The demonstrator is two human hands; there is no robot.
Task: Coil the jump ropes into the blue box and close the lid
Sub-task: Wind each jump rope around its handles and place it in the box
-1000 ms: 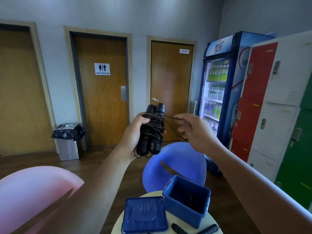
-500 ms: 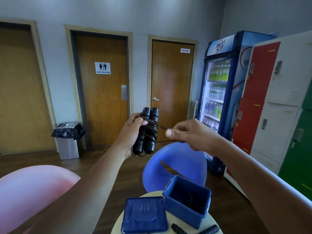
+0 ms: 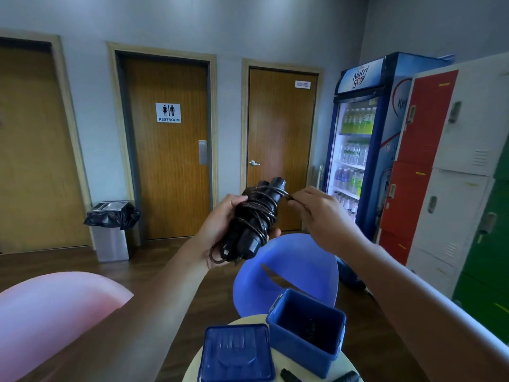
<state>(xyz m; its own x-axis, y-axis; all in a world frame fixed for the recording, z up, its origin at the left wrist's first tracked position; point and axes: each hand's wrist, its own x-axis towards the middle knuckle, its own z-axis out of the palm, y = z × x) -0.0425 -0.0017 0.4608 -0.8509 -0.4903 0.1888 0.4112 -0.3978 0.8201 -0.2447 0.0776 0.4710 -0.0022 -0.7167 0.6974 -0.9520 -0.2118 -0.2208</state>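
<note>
The left hand (image 3: 220,230) grips the black jump rope (image 3: 256,221) up in the air at mid-view, two handles side by side with the cord wound round them. The right hand (image 3: 322,216), at 3 o'clock from it, pinches the loose cord end by the handle tops. Down at 6 o'clock the blue box (image 3: 297,351) stands open by the far edge of the round table (image 3: 190,372), its lid (image 3: 237,354) flat just beside it at 9 o'clock, with open air between hands and box — a blue chair (image 3: 289,271) rises right behind the box's far rim.
</note>
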